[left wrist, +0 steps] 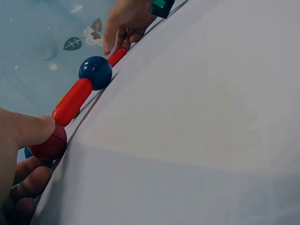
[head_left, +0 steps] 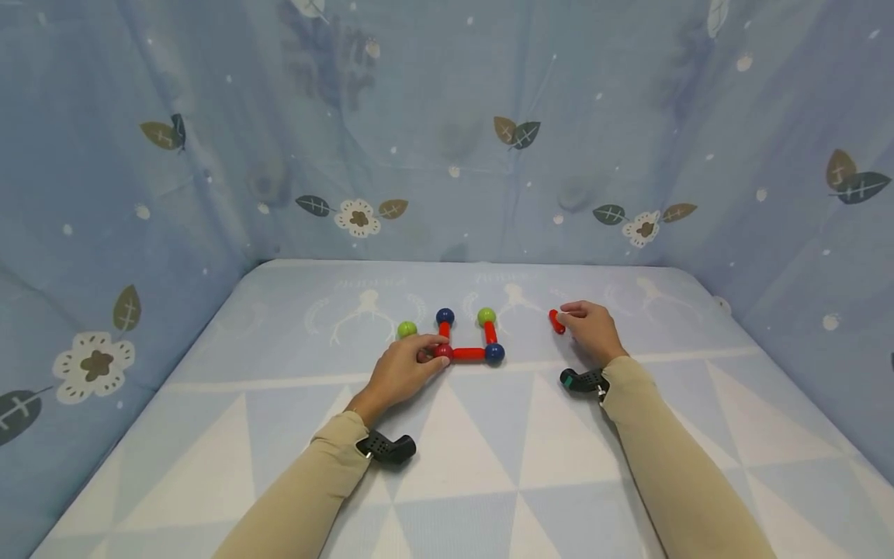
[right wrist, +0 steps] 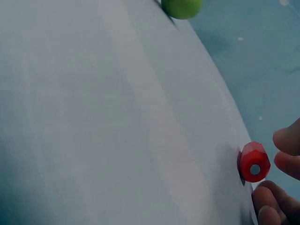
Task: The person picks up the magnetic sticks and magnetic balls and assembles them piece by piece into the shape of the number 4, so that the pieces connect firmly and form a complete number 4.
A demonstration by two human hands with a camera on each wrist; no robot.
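My left hand (head_left: 403, 366) pinches a dark red ball (left wrist: 49, 143) between thumb and fingers. From that ball a red rod (head_left: 469, 354) runs right to a blue ball (head_left: 494, 353). A second red rod (head_left: 490, 332) leads back from there to a green ball (head_left: 486, 316). Another rod (head_left: 444, 330) joins the held ball to a blue ball (head_left: 445, 316) behind it. At the right, a loose red rod (right wrist: 254, 162) with a metal disc in its end lies on the cloth. My right hand (head_left: 590, 330) is beside it, fingers parted and a gap between fingertips and rod.
Just beyond the left hand shows a green ball (head_left: 407, 329), partly hidden by the fingers. Patterned cloth covers the table (head_left: 482, 435). Blue fabric (head_left: 447, 155) with leaves and flowers rises behind and at both sides. Both wrists wear a black camera mount (head_left: 386, 448).
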